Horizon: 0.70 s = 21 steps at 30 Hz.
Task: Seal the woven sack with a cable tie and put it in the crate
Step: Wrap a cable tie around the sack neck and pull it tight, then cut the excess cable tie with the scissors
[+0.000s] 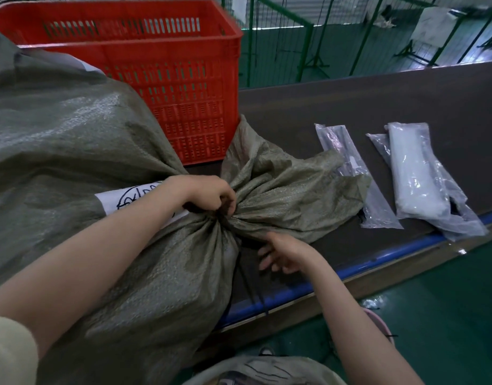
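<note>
A large grey-green woven sack (72, 140) lies on the dark table, full, with a white label on its side. Its mouth is gathered into a neck, and the loose end fans out to the right. My left hand (208, 195) is closed around the neck from above. A black cable tie (249, 279) hangs from the neck down toward the table's blue edge. My right hand (283, 254) hovers just below the neck with fingers spread, close to the tie but holding nothing. The red plastic crate (167, 79) stands behind the sack at the table's far side.
Two clear plastic packets (350, 173) (422, 179) lie on the table to the right of the sack. The table's blue front edge (378, 262) runs diagonally. Green metal frames stand on the green floor beyond the table.
</note>
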Motion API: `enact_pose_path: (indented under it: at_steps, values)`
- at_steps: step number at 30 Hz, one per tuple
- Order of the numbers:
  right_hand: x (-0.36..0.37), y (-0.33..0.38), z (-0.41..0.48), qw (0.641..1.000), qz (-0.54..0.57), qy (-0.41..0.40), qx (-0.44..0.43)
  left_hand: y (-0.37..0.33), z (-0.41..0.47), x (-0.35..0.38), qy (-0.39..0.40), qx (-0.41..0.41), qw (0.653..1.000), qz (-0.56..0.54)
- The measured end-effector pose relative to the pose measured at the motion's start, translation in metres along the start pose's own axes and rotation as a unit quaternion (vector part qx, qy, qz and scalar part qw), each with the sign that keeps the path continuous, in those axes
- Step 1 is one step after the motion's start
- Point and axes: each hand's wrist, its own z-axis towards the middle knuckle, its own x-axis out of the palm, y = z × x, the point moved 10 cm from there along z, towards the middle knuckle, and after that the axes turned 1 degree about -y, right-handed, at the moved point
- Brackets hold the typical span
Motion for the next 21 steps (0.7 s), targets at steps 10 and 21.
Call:
enact_pose_path:
  at_steps: [10, 21]
  values:
    - [-0.092, 0.040, -0.004, 0.945, -0.026, -0.269, -0.183, -0.118, 0.045, 0.057, 0.166, 0.062, 0.968, 0.175]
    - [-0.151, 0.022, 0.014, 0.909, -0.074, -0.379, -0.155, -0.008, 0.087, -0.029, -0.037, -0.099, 0.994, -0.011]
